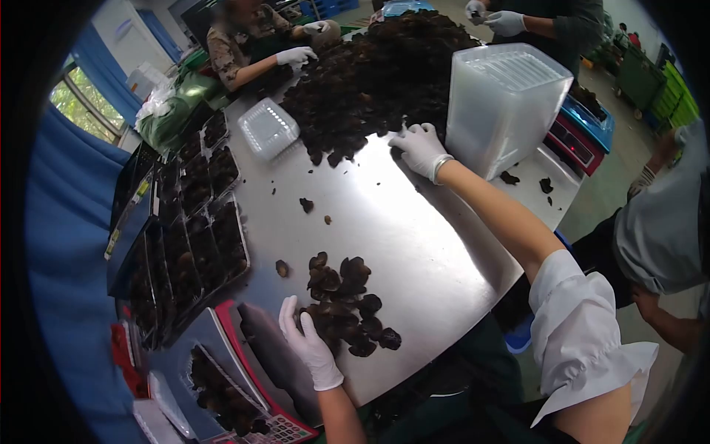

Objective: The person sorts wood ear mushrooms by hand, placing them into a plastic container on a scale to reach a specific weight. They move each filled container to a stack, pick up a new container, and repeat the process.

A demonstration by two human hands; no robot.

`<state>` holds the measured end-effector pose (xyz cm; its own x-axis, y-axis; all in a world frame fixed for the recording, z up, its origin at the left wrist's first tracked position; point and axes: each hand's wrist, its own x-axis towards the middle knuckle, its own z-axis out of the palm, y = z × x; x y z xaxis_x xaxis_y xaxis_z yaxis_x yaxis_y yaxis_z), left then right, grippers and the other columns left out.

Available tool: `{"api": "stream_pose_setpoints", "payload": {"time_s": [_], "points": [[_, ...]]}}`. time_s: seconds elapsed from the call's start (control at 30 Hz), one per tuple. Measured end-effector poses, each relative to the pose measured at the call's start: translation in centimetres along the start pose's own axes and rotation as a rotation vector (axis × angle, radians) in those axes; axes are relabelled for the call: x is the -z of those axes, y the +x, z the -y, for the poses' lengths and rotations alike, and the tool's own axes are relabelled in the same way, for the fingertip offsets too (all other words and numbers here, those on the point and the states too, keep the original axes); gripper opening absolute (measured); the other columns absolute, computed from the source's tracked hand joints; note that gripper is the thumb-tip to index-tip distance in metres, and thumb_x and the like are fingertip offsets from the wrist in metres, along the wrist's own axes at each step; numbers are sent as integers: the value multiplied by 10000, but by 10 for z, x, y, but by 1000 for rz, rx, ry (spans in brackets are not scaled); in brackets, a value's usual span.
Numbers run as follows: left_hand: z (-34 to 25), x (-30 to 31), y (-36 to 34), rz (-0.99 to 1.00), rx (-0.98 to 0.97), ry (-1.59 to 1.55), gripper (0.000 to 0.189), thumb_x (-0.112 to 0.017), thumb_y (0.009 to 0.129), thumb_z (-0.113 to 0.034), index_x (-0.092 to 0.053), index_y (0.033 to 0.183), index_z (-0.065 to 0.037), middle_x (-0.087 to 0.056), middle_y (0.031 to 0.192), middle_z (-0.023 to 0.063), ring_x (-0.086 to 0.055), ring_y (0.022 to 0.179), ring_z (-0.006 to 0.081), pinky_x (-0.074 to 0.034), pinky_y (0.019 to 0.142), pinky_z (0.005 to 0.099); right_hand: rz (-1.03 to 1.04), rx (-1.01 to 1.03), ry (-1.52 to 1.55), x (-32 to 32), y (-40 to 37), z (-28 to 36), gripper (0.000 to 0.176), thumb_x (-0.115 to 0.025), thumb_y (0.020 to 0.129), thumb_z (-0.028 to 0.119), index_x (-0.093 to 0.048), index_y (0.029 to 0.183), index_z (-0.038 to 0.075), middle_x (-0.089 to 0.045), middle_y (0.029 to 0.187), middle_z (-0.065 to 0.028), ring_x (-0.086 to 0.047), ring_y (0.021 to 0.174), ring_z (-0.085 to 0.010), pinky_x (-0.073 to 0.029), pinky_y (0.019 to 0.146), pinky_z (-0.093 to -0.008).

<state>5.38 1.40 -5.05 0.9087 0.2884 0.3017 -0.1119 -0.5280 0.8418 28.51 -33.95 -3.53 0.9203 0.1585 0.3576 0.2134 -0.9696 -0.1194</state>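
My left hand (309,346), in a white glove, is at the left edge of a small pile of dark brown mushrooms (344,300) on the metal table (399,244). Its thumb and fingers are apart, and its fingertips are beside the pile. My right hand (423,152), also gloved, reaches out to the front edge of a large heap of the same mushrooms (384,66). Its fingers are bent over a dark mushroom (396,152), partly hidden beneath them. A tall stack of clear plastic trays (506,107) stands just right of that hand.
A clear tray (268,129) lies left of the heap. Filled trays (196,251) line the table's left side. A red-edged scale (277,422) bears a tray of mushrooms (222,392) at the front left. Co-workers' gloved hands (296,57) (505,23) are across the table.
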Motion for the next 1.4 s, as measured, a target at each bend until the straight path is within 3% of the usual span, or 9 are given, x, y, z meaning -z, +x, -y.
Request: {"api": "stream_pose_setpoints", "payload": {"time_s": [0.07,0.33,0.6,0.7,0.8,0.9,1.03,1.17,1.4], "points": [[-5,1,0,2,11,-15,354,-528,988,-151,-569,1295,21,-520,1354,179,-495,1274,295,-377,1098,414,-36,-22,145,6,2,3,156,-579,884,143,-713,957,175,-707,945,-52,-588,997,-255,-355,953,-419],[-15,2,3,39,37,-8,358,-522,992,-172,-573,1291,18,-498,1369,187,-500,1268,303,-387,1096,413,167,-224,1965,60,-58,54,245,-556,917,83,-664,1126,14,-654,944,-41,-596,903,-118,-481,849,-282],[-11,3,2,39,33,-19,362,-519,997,-186,-573,1294,15,-501,1373,183,-490,1280,301,-375,1102,411,509,-42,1076,55,-106,121,243,-585,941,154,-684,1134,44,-692,1053,-81,-635,1013,-180,-499,948,-344],[-9,3,3,34,30,-27,362,-525,994,-188,-574,1291,12,-507,1367,181,-489,1280,300,-372,1102,413,277,-4,972,52,-82,106,296,-633,898,210,-700,1150,69,-699,1111,-130,-646,1066,-229,-487,987,-364],[-12,6,-2,37,41,-29,359,-532,990,-186,-577,1288,9,-508,1366,180,-487,1282,298,-372,1102,414,-201,51,142,32,-32,51,430,-562,830,100,-613,1257,126,-633,1205,-119,-544,1144,-315,-386,970,-462],[-12,6,0,43,30,-14,350,-537,989,-172,-577,1289,5,-504,1369,177,-483,1285,295,-373,1101,410,170,-120,-206,16,-5,13,264,-591,862,145,-702,1100,178,-656,1073,-43,-534,1121,-250,-355,952,-433],[-17,6,0,34,88,-79,339,-543,986,-138,-573,1294,-1,-500,1373,174,-481,1287,292,-375,1101,403,-102,127,111,28,-23,32,243,-574,872,144,-703,1077,125,-662,1006,-66,-572,1044,-259,-406,940,-417],[-16,7,2,50,70,-52,333,-532,988,-112,-567,1298,4,-486,1385,176,-473,1298,292,-373,1105,397,208,187,850,38,-81,110,299,-580,899,168,-648,1162,41,-632,1081,-134,-589,1019,-288,-467,932,-394],[-18,8,3,54,104,-99,345,-508,998,-109,-548,1319,8,-457,1407,179,-465,1311,282,-372,1111,391,281,473,926,22,-103,175,468,-549,976,275,-502,1365,20,-521,1355,-229,-490,1279,-375,-372,1109,-458]]}}
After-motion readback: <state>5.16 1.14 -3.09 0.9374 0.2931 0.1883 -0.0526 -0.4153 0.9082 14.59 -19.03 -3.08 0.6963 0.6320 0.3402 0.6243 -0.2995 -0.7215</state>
